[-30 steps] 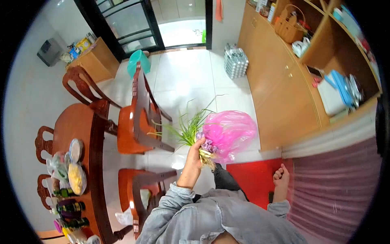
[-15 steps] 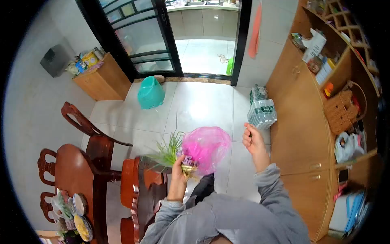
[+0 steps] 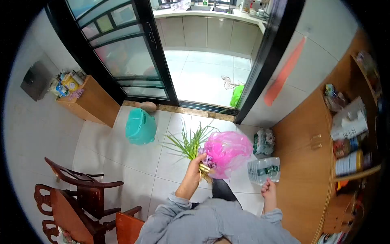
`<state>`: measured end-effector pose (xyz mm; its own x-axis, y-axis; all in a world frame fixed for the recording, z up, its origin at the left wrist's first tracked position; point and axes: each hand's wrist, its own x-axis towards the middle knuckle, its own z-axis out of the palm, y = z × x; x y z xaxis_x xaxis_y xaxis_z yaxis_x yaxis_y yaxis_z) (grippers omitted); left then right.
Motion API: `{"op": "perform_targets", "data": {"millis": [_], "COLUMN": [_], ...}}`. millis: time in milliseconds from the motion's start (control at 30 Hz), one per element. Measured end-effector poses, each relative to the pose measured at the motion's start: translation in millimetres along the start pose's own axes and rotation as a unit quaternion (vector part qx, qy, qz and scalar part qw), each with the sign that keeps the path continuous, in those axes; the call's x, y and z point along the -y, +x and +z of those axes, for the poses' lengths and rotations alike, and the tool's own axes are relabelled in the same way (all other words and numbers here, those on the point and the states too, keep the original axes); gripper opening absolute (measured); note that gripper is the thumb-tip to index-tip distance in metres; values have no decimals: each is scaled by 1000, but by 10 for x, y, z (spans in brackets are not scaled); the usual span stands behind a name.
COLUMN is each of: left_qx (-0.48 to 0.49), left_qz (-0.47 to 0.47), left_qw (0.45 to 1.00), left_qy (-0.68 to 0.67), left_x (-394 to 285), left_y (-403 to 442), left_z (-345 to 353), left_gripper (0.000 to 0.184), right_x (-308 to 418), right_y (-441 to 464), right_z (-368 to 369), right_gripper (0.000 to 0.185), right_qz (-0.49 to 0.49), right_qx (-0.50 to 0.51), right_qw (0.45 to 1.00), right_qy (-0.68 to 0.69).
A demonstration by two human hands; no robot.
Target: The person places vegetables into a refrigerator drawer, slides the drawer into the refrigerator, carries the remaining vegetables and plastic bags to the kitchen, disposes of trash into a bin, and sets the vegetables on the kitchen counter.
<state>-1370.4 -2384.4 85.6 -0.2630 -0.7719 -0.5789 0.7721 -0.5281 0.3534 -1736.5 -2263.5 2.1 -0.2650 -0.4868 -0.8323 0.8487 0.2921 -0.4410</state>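
My left hand [image 3: 192, 174] is closed around a bunch of spring onions [image 3: 191, 143]. Their long green leaves fan out to the upper left, and pale stalk ends with roots show below the fingers. Some purple-and-white material sits at the grip, its kind unclear. From the same hand a crumpled pink plastic bag [image 3: 227, 152] spreads to the right. My right hand [image 3: 268, 190] hangs lower right with fingers curled together and nothing visible in them. It overlaps a shrink-wrapped pack of water bottles [image 3: 260, 171] on the floor behind it; contact does not show.
A sliding glass door [image 3: 126, 49] stands open onto a kitchen with a counter [image 3: 195, 13]. A turquoise plastic stool [image 3: 140, 128] is on the floor ahead. Wooden chairs [image 3: 87, 199] and a table [image 3: 65, 215] are at left, a tall wooden cabinet [image 3: 296, 146] at right.
The view has moved forward, so the doorway appears nearer and larger. My right hand has dropped lower in view. The spring onions and pink bag remain in my left hand.
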Motion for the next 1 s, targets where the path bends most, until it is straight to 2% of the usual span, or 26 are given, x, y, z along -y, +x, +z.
{"op": "perform_targets", "data": {"millis": [67,167,267,367,467,600,667,800,933,1000], "left_qx": [-14,-6,-19,-32,-53,-60,-46,-42,-58,-123], "left_qz": [-11,11,15,24,33,6,19,22,49,101], "left_qw": [1000,1000,1000,999,997,995,996,995,991,982], "left_qy": [-4,10,-6,-32,-50,-75,-73,-84,-111,-101], "left_x": [-157,-739,-1218,-1565,-1931,-2511,-2970,-3375,-4065,-4422], "left_y": [378,1168,1577,2031,2801,3872,4474,5568,6053,6225], "left_z": [224,736,1152,1296,1433,1699,1906,2034,2436,2352], "left_gripper": [17,18,17,17,16,15,15,19,17,23], "right_x": [193,527,789,851,1074,1337,1523,1917,2110,1996], "right_y": [365,880,877,872,1478,2440,2875,3585,4087,4209], "right_z": [658,2291,3911,4968,5815,6566,6912,7366,8218,8831], "right_gripper": [7,10,6,11,13,11,12,13,14,14], "right_qz": [-6,-10,-21,-22,-2,20,38,20,15,22], "right_qx": [5,103,228,323,354,317,258,184,189,206], "right_qw": [999,992,969,938,922,935,953,961,958,946], "right_qy": [-37,-66,-94,-126,-159,-158,-154,-207,-214,-250]}}
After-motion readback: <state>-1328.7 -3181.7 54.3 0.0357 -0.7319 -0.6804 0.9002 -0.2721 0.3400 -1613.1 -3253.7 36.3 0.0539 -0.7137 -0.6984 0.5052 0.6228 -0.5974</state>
